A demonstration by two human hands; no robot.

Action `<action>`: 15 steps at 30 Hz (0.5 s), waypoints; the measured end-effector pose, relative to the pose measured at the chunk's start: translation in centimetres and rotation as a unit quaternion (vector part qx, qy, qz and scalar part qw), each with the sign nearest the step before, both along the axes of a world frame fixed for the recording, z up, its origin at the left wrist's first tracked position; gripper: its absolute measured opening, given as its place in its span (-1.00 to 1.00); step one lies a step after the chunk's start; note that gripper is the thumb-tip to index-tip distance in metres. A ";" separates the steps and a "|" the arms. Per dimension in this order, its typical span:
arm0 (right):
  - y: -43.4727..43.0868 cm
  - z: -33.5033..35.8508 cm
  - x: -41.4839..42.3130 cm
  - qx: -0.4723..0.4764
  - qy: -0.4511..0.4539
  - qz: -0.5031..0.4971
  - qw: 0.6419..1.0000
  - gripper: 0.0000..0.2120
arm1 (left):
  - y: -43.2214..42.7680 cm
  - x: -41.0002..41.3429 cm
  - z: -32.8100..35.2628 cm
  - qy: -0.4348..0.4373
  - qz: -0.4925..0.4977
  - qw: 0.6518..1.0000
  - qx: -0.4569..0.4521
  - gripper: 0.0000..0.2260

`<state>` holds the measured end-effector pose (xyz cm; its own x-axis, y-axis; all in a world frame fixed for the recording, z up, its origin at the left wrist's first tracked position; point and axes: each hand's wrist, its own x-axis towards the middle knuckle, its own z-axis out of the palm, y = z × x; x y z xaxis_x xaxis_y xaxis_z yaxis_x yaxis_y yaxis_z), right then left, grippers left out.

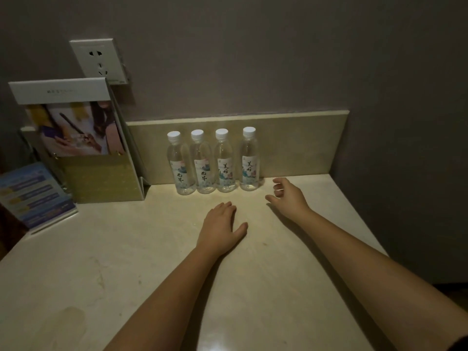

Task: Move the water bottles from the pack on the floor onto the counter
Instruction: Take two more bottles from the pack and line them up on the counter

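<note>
Several clear water bottles with white caps and printed labels stand upright in a row against the backsplash; the leftmost water bottle [180, 164] and the rightmost water bottle [249, 159] bracket the row. They stand on the cream stone counter [141, 249]. My left hand [220, 226] lies flat on the counter, palm down, in front of the bottles. A little right of the rightmost bottle, my right hand [287, 196] hovers with loosely curled fingers and holds nothing. The pack on the floor is out of view.
A folder stand with a brochure [83, 145] stands at the back left, and a blue acrylic sign [35, 196] sits at the left edge. A wall socket [98, 60] is above them. The wall closes the counter's right side.
</note>
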<state>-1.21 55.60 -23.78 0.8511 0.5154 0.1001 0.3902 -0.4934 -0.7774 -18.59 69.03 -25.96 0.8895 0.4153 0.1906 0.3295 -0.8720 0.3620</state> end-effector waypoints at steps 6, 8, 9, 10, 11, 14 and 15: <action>-5.0 -1.0 -3.7 -0.012 -0.051 -0.017 0.998 -0.69 | -0.2 -0.1 0.0 -0.092 -0.036 0.995 0.015 -0.65; -6.2 -1.5 -4.9 0.005 -0.063 -0.027 0.998 -0.73 | -0.2 -0.3 0.0 -0.111 -0.047 0.993 0.014 -0.70; -6.8 -1.5 -5.4 0.011 -0.065 -0.031 0.997 -0.74 | -0.3 -0.5 0.0 -0.115 -0.050 0.992 0.021 -0.72; -7.3 -1.4 -5.9 0.013 -0.065 -0.035 0.997 -0.75 | -0.6 -0.7 0.2 -0.116 -0.056 0.991 0.039 -0.73; -7.9 -1.1 -6.2 0.012 -0.063 -0.038 0.997 -0.76 | -0.9 -0.8 0.4 -0.110 -0.064 0.990 0.062 -0.74; -9.7 0.3 -6.5 0.015 -0.051 -0.038 0.998 -0.81 | -2.2 -0.9 1.5 -0.071 -0.070 0.993 0.069 -0.75; -10.3 0.9 -6.4 0.016 -0.048 -0.041 0.998 -0.83 | -2.8 -0.7 2.0 -0.060 -0.064 0.995 0.049 -0.76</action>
